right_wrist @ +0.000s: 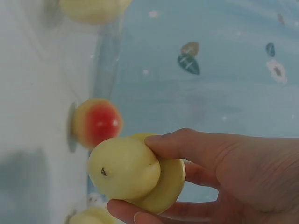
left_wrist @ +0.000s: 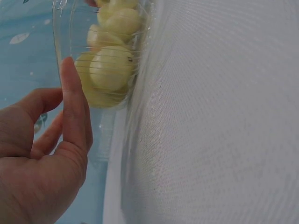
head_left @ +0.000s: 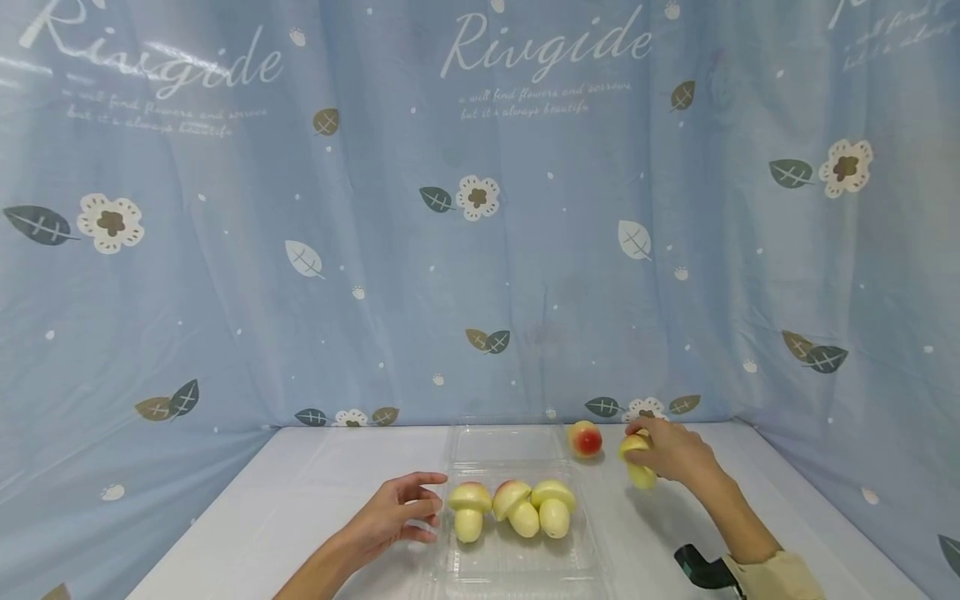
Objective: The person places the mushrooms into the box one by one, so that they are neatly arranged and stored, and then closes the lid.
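My right hand point(head_left: 675, 452) holds a pale yellow toy mushroom point(right_wrist: 124, 168) above the table, thumb on one side and fingers on the other. My left hand point(head_left: 393, 517) is at the left side of a clear plastic clamshell box point(head_left: 517, 567), fingers loosely extended by its rim; firm contact cannot be told. Several yellow mushrooms with reddish-tinged caps, among them the leftmost mushroom point(head_left: 469, 510), lie in a row inside the box. In the left wrist view, mushrooms point(left_wrist: 110, 70) show through the box wall.
A red-topped mushroom point(head_left: 585, 440) stands on the white table point(head_left: 360, 458) beside the box's raised lid point(head_left: 506, 443). Part of another yellow piece point(right_wrist: 91, 217) shows low in the right wrist view. A blue patterned curtain point(head_left: 555, 292) hangs behind.
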Tool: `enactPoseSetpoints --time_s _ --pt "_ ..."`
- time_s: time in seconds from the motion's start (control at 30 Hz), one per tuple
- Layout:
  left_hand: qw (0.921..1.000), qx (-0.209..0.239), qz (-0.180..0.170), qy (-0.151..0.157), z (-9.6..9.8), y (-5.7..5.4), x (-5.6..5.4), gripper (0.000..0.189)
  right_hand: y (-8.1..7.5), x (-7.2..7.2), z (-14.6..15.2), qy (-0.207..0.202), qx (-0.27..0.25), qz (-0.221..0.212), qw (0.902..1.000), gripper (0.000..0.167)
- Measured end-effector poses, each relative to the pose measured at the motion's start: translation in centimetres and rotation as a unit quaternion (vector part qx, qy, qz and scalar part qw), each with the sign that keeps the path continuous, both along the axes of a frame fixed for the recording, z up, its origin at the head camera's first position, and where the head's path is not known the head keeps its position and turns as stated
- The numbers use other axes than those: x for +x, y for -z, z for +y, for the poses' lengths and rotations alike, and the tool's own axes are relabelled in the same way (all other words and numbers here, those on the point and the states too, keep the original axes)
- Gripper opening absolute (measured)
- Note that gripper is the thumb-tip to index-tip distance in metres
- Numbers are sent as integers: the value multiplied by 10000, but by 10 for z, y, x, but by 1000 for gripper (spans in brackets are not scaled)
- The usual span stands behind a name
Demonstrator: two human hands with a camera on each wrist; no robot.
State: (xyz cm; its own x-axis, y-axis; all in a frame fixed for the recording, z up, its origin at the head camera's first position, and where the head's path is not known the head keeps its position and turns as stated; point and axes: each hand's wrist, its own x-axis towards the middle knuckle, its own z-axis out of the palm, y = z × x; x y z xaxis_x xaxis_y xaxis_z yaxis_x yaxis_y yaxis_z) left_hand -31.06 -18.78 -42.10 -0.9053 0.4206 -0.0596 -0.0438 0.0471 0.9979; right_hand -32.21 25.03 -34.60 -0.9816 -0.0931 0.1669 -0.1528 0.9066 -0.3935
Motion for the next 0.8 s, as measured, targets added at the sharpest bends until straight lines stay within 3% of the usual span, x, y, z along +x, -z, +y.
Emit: enactPoseSetpoints --time_s 0.37,0.8 --pt "10000 -40 -22 -17 0 -1 0 64 -23 20 -26 -345 -11 530 9980 34" --pt "10000 -4 -6 25 0 -1 1 63 -27 30 -47 -560 193 921 9940 34"
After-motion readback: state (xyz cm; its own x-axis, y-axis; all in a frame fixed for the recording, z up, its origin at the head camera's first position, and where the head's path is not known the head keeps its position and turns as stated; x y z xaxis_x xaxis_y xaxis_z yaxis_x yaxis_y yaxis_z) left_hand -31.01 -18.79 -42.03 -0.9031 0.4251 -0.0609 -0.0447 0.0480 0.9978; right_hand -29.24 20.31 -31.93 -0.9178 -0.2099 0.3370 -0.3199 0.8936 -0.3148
